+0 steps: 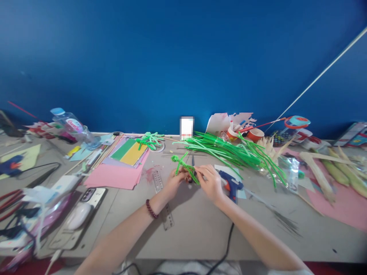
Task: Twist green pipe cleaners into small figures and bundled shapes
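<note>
A small figure of twisted green pipe cleaners (181, 163) is held between my two hands above the middle of the table. My left hand (174, 182), below a dark bead bracelet, grips its lower left part with bent fingers. My right hand (210, 181) pinches the figure's lower right end. Behind the figure, a dark pointed tool (193, 159) lies on the table, partly hidden. A clear ruler (158, 181) runs under my left wrist. Just right of my right hand rests a blue glue gun (233, 185).
Loose green pipe cleaners (226, 149) spread at the back right. Coloured paper (114, 175) and more twisted green pieces (153, 139) lie left of centre. A phone with a white mouse (79, 215) sits at the left; corn husks (338, 172) lie far right.
</note>
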Tool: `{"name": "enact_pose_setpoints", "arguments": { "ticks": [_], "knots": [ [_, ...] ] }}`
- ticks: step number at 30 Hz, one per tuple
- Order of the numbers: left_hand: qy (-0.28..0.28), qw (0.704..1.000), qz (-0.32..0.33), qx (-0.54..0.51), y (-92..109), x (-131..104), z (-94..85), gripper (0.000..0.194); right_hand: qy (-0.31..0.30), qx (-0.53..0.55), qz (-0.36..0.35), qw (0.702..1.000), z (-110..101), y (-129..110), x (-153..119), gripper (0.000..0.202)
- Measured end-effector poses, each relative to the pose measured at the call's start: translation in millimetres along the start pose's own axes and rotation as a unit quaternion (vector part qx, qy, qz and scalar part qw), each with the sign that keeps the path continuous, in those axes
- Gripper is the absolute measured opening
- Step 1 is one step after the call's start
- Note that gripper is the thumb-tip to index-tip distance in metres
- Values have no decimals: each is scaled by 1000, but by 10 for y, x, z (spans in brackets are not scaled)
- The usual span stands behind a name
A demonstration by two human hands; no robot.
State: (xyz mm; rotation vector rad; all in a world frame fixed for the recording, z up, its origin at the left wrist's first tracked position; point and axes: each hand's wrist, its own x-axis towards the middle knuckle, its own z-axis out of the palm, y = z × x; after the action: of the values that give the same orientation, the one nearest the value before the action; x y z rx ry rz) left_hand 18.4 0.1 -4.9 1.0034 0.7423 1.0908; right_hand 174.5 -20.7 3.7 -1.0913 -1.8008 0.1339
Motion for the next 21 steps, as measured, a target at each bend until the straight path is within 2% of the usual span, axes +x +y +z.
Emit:
{"name": "enact_pose_setpoints", "arguments": {
  "ticks": [2, 6, 9, 11, 14, 16, 18, 21],
  "knots": [
    [6, 1000, 3, 8, 1, -4, 2, 23, -4, -12, -8, 1000, 7, 23, -4, 24],
    [73, 997, -23, 28, -17, -8, 49, 33, -30, -32, -62, 997, 50, 79, -61, 26],
    [108, 992, -60, -6, -33, -14, 86, 39, -45, -38, -81, 995, 77, 86, -96, 28],
    [121, 990, -72, -32, -36, -18, 100, 42, -52, -32, -68, 996, 81, 70, -96, 28],
    [138, 987, -70, -49, -38, -10, 99, 42, -54, 10, -9, 998, 76, 34, -64, 26],
    [146, 987, -57, -35, -45, 10, 81, 40, -58, 57, 63, 995, 79, 19, -39, 22],
    [153, 987, -39, -2, -57, 37, 54, 37, -63, 106, 150, 981, 93, 23, -26, 19],
    [157, 987, -12, 39, -73, 74, 21, 34, -79, 178, 261, 946, 130, 60, -28, 21]
  ]
}}
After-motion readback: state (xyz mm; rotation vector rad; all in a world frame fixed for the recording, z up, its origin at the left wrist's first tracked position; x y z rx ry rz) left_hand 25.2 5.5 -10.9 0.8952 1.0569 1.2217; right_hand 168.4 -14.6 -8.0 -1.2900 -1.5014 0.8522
